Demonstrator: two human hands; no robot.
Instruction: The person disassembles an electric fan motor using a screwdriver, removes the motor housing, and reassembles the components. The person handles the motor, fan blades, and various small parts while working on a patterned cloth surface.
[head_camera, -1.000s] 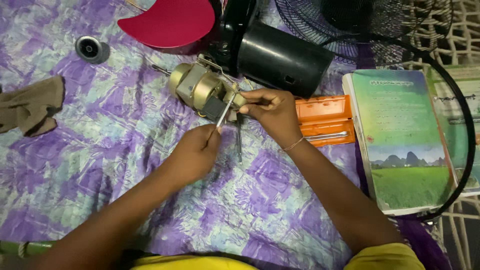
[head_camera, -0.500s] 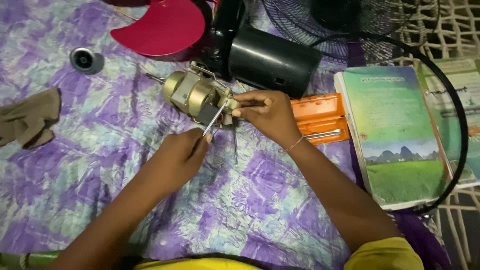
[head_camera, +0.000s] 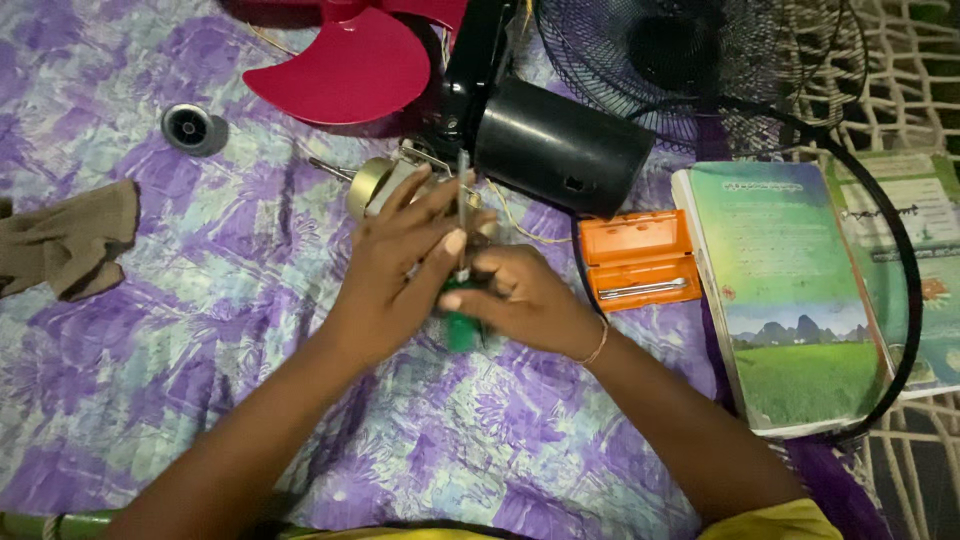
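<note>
Purple floral cloth (head_camera: 200, 330); orange case (head_camera: 640, 262) beside green-covered book (head_camera: 790, 290).

Bare forearms, yellow garment (head_camera: 770, 522), thin bracelet (head_camera: 597, 347) on right wrist.

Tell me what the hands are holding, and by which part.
The right hand grips a screwdriver by its green handle, shaft pointing up. The left hand rests over the brass-coloured fan motor, fingers beside the shaft.

Even, fairly bright light over my purple cloth (head_camera: 200, 330); soft shadows, slight blur, darker toward the upper right.
</note>
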